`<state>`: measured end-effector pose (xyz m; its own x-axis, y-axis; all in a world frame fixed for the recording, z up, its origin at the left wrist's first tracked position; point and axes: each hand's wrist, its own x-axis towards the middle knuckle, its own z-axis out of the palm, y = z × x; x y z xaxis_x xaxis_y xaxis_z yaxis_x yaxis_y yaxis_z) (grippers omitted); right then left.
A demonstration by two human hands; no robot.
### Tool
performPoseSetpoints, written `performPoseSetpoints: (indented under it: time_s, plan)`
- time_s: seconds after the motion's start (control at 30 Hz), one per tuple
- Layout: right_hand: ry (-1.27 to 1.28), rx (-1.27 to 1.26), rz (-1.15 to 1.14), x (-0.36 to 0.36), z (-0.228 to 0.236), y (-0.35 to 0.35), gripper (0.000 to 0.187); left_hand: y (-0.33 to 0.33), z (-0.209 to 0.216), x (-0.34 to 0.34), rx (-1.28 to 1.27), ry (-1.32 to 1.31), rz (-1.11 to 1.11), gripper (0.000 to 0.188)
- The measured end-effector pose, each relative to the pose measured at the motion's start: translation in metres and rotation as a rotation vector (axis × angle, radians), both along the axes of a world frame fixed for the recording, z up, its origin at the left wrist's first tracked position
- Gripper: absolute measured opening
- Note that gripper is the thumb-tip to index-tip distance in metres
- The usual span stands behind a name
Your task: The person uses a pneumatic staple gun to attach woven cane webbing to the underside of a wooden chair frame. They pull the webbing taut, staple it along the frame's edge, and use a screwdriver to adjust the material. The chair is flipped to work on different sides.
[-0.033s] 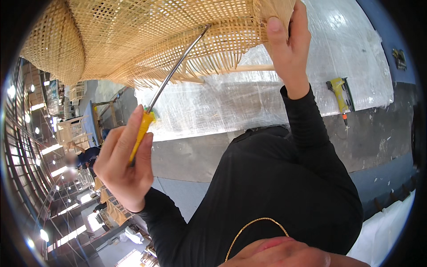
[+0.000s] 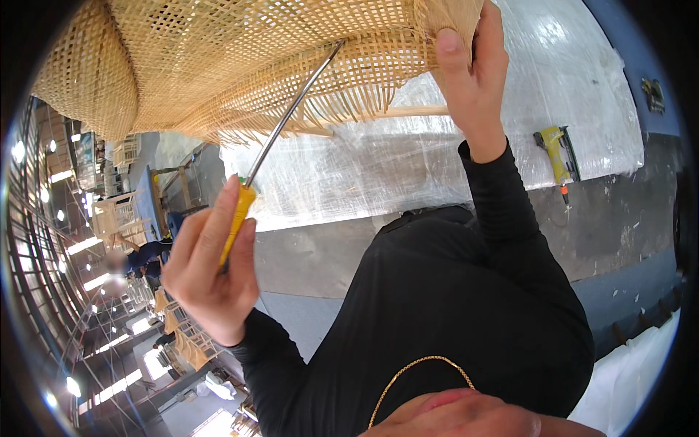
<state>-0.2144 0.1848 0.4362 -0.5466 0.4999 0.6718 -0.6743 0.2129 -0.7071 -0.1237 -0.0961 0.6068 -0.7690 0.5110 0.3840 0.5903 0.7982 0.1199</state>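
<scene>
My left hand (image 2: 211,266) is closed around the yellow handle of a screwdriver (image 2: 295,105). Its long metal shaft slants up to the right, and the tip rests at a groove line in the woven cane webbing (image 2: 240,58). Loose strand ends fringe the webbing's lower edge. At the upper right, my right hand (image 2: 477,84) grips a pale wooden corner (image 2: 444,14) of the cane-covered piece, thumb on the near face and fingers around the far side. The tip's exact depth in the weave cannot be made out.
Beneath the piece lies a table covered in clear plastic film (image 2: 349,182). A yellow-green staple gun (image 2: 559,156) lies at its right edge, and a dark tool (image 2: 653,96) sits farther right. Wooden chair frames (image 2: 116,218) and a person in dark clothes (image 2: 149,255) are in the left background.
My left hand and the screwdriver's handle have shifted slightly right and down, while the tip stays at the same place on the webbing. My right hand has not visibly moved.
</scene>
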Motion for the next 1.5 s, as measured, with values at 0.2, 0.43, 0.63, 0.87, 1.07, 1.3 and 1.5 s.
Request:
performPoseSetpoints:
  time_s: [0.2, 0.43, 0.63, 0.87, 1.07, 1.3, 1.5]
  plan:
    - [-0.041, -0.086, 0.121, 0.001, -0.001, -0.002, 0.075, -0.029, -0.099, -0.014, 0.242, 0.112, -0.097, 0.05]
    - [-0.065, -0.128, 0.167, 0.002, -0.007, 0.0, 0.08, -0.033, -0.158, -0.048, 0.438, 0.176, -0.262, 0.042]
    - [-0.013, -0.189, 0.182, 0.001, -0.001, -0.006, 0.086, -0.024, -0.201, -0.051, 0.507, 0.067, -0.123, 0.043]
    - [-0.039, -0.19, 0.185, -0.001, -0.005, -0.003, 0.087, -0.03, -0.204, -0.033, 0.613, 0.088, -0.096, 0.038]
    - [0.014, -0.097, 0.025, -0.009, -0.013, 0.001, 0.088, -0.038, -0.209, -0.061, 1.318, -0.928, -0.227, 0.051]
    - [-0.048, 0.062, -0.128, -0.006, -0.034, 0.008, 0.069, -0.063, -0.234, -0.124, 1.631, -2.018, -0.403, 0.048]
    - [-0.088, -0.023, -0.062, -0.002, -0.043, 0.013, 0.071, -0.011, -0.296, -0.167, 0.972, -1.936, -0.665, 0.032]
